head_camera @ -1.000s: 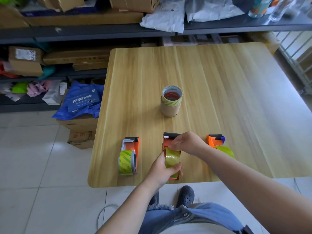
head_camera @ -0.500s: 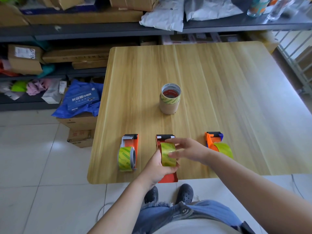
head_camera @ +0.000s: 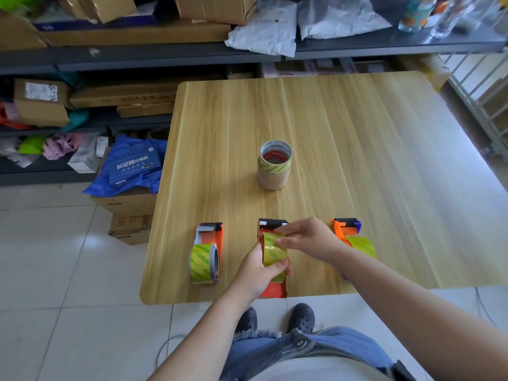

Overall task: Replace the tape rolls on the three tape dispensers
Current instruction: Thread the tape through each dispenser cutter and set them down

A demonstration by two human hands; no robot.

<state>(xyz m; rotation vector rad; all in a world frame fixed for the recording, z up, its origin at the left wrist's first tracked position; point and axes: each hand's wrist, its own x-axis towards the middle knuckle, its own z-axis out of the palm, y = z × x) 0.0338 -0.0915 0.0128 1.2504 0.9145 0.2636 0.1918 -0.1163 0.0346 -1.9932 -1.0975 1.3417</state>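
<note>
Three orange tape dispensers stand in a row near the table's front edge. The left dispenser (head_camera: pixel 209 243) carries a yellow-green roll, and so does the right dispenser (head_camera: pixel 345 229). On the middle dispenser (head_camera: pixel 272 290) sits a yellow-green tape roll (head_camera: pixel 273 253). My left hand (head_camera: pixel 257 270) grips that roll from the near left side. My right hand (head_camera: pixel 308 240) pinches the roll's top near the dispenser's black cutter end. A stack of spare tape rolls (head_camera: pixel 275 166) stands upright at the table's middle.
The wooden table (head_camera: pixel 371 160) has a rounded front left corner. Shelves with cardboard boxes (head_camera: pixel 41 103) and white mail bags (head_camera: pixel 264 26) run along the back. A blue bag (head_camera: pixel 132 166) and boxes lie on the floor to the left.
The tape roll has shifted on the middle dispenser toward the cutter end. My right hand moved from the cutter end to the roll's top; my left hand keeps its grip.
</note>
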